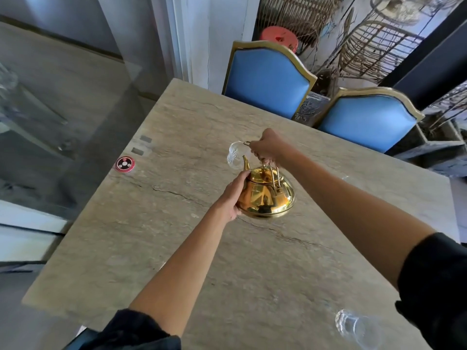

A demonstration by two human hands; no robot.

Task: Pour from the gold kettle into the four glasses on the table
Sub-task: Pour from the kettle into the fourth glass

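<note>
no writing could be read anywhere; the round red button (125,164) near the table's left edge bore only white marks. the stone table (177,248) was beige and cracked, with two blue chairs (267,79) along its far side by a pale wall. the gold kettle (265,195) hung above mid-table, spout at a glass (235,156). the right hand (267,146) was wrapped around its handle; the left hand (233,195) lay pressed flat against its side. another glass (356,327) stood near me.
</note>
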